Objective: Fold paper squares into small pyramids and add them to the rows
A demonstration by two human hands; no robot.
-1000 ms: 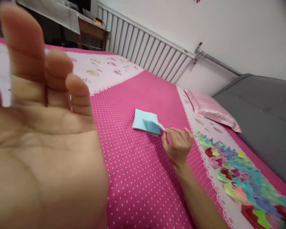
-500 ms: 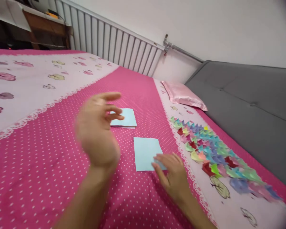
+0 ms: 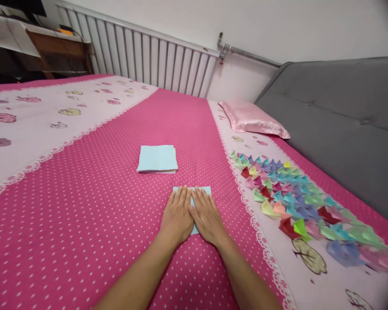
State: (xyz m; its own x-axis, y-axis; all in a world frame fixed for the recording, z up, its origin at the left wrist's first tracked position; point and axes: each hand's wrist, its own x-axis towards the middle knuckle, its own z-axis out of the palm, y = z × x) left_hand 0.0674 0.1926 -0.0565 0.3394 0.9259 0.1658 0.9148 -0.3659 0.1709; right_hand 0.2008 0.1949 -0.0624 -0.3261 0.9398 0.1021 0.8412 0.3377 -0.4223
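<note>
A light blue square of paper (image 3: 205, 190) lies on the pink dotted bedspread (image 3: 116, 206), mostly covered by my hands. My left hand (image 3: 178, 215) rests flat on its left part, fingers stretched out and pointing away from me. Beside it, touching, my right hand (image 3: 207, 214) lies flat on the right part, also with fingers extended. Neither hand grips anything. Just beyond them sits a stack of paper sheets (image 3: 158, 158), light blue on top, with other colours showing at its edge.
Rows of small folded paper pieces (image 3: 287, 193) in many colours stand on the white strip to the right. Behind them are a pink pillow (image 3: 254, 118) and a grey headboard (image 3: 336, 94). A white radiator (image 3: 142, 47) lines the far wall; a wooden desk (image 3: 58, 47) stands far left.
My left hand came down from the air onto the blue sheet. My right hand moved left onto it, and both now lie flat side by side. The view shifted slightly.
</note>
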